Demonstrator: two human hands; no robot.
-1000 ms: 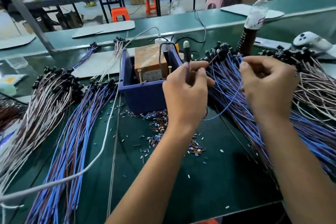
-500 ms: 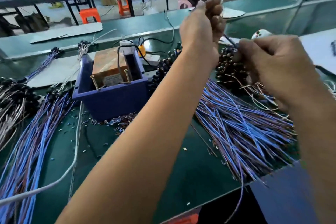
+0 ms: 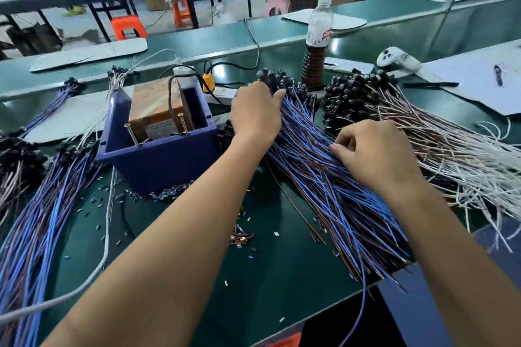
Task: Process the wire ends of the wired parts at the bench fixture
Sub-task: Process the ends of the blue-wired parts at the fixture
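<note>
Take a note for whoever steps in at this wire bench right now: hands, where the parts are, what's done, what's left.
Left hand reaches into the black part heads of the blue-and-brown wire pile, right of the blue plastic fixture box; grip unclear.
Right hand rests on that pile, fingers curled into its wires.
Done: cut insulation bits litter the green mat; a blue-and-brown bundle lies left.
Left: no wire is at the fixture; the right-side piles look pending.

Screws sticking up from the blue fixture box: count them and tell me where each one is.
2. One screw leans at the front-left corner of the blue fixture box; the other screw stands to its right, against the brown block. More may be hidden inside the box.
</note>
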